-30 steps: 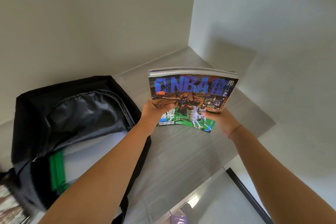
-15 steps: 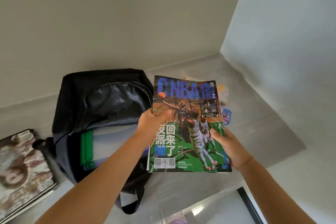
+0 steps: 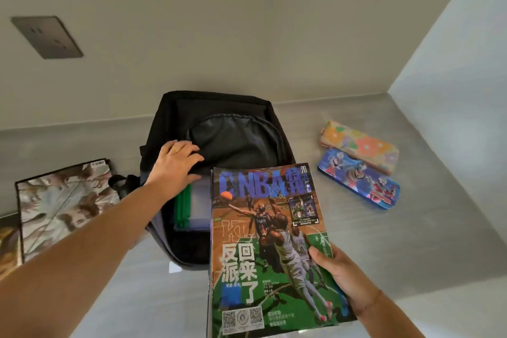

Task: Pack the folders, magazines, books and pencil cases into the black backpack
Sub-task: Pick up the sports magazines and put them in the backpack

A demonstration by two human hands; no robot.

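Note:
The black backpack (image 3: 219, 110) lies open on the grey table, its flap folded back. Clear folders with green spines (image 3: 189, 206) sit inside it. My left hand (image 3: 175, 164) rests on the flap's edge at the opening, fingers spread. My right hand (image 3: 345, 280) grips the right edge of a stack of basketball magazines (image 3: 263, 244), held in front of the backpack and covering its right side. A floral pencil case (image 3: 359, 145) and a blue pencil case (image 3: 359, 181) lie to the right of the backpack.
A book with a pale patterned cover (image 3: 60, 203) lies left of the backpack, with another item (image 3: 8, 244) at the frame's left edge. A wall socket (image 3: 46, 37) is on the back wall. A side wall (image 3: 452, 68) bounds the table on the right.
My left hand let go of the magazines and moved onto the backpack's flap. My right hand now holds the magazines alone, lower and closer to me. The view shifted right, revealing the pencil cases.

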